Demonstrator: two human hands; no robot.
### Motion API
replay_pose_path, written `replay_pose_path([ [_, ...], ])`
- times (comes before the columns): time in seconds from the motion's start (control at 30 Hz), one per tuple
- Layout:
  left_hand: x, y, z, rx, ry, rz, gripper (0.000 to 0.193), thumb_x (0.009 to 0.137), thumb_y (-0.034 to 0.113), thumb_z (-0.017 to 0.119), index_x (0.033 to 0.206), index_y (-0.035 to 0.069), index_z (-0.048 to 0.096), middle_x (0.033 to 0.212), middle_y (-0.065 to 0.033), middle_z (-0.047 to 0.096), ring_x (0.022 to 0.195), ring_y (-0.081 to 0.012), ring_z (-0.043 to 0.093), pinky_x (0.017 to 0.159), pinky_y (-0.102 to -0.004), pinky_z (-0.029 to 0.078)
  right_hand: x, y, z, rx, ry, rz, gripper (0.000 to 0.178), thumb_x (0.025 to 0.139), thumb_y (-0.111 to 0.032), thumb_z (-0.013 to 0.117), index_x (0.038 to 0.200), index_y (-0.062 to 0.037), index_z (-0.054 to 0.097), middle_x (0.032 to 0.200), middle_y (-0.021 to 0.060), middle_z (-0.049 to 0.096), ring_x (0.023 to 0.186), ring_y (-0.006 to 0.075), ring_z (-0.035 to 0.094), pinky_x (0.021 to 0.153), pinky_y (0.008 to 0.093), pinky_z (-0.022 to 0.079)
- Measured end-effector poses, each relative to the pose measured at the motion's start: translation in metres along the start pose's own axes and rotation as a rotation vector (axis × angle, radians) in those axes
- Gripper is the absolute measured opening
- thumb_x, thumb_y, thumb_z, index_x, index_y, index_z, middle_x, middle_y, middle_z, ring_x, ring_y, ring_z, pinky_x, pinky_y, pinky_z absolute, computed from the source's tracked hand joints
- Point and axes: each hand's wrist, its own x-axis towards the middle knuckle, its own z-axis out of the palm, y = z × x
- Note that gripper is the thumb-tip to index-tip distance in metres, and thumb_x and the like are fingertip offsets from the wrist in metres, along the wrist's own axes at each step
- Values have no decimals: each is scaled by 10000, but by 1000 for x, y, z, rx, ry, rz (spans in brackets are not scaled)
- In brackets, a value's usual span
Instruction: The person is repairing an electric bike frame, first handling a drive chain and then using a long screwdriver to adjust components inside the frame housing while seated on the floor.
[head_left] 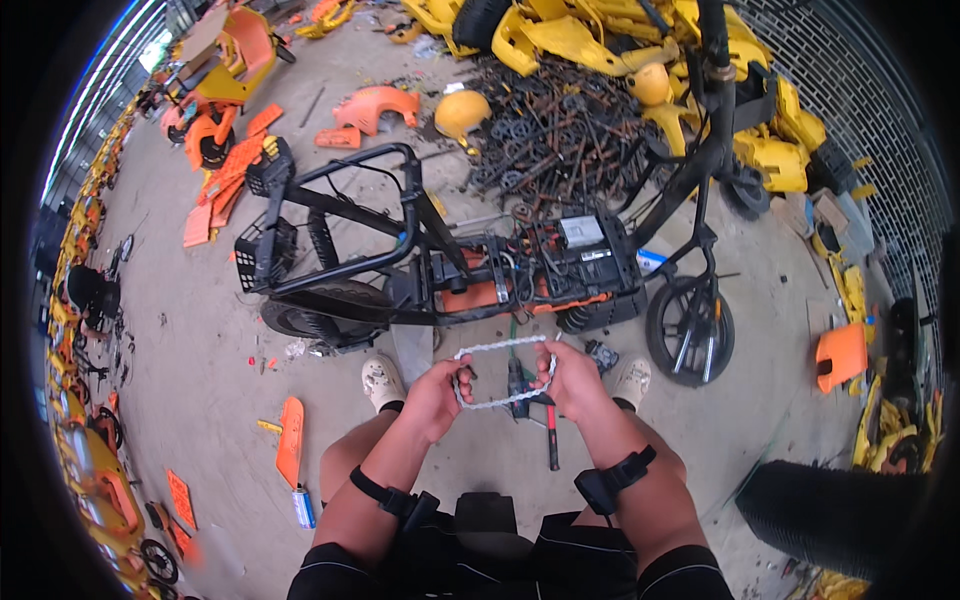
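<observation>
A silver roller chain (490, 405) forms a closed, roughly rectangular loop in front of me. My left hand (437, 400) is closed on its left end, and my right hand (574, 380) grips the right end, so the loop is spread between them above the floor. Beyond the chain stands a stripped black electric scooter frame (410, 225), its wiring and battery area exposed. Under the loop, partly hidden by it, a power drill (517, 383) lies on the floor. Close by my right hand is a hammer (552, 440) with a red and black handle.
Behind the scooter is a heap of dark, rusty metal parts (560, 130), with yellow body panels (570, 40) piled farther back. Orange panels (290, 440) and a blue-white can (304, 508) lie to my left. A black tyre (835, 515) is at the lower right.
</observation>
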Motion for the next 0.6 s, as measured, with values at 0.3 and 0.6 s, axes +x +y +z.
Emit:
replay_pose_path([
  [0.3,24,-9,21,102,-47,2,224,980,206,559,1142,51,565,871,-34,594,722,-134,567,666,-287,476,27,-16,1,-95,73,-117,165,927,-162,609,1035,-38,603,767,47,584,625,150,514,596,316,435],
  [0.6,48,3,15,253,93,126,216,979,315,593,933,105,577,800,11,600,673,-87,562,632,-253,457,42,1,45,-272,-50,-138,132,948,-164,578,1010,-48,593,766,51,588,611,150,547,554,316,447],
])
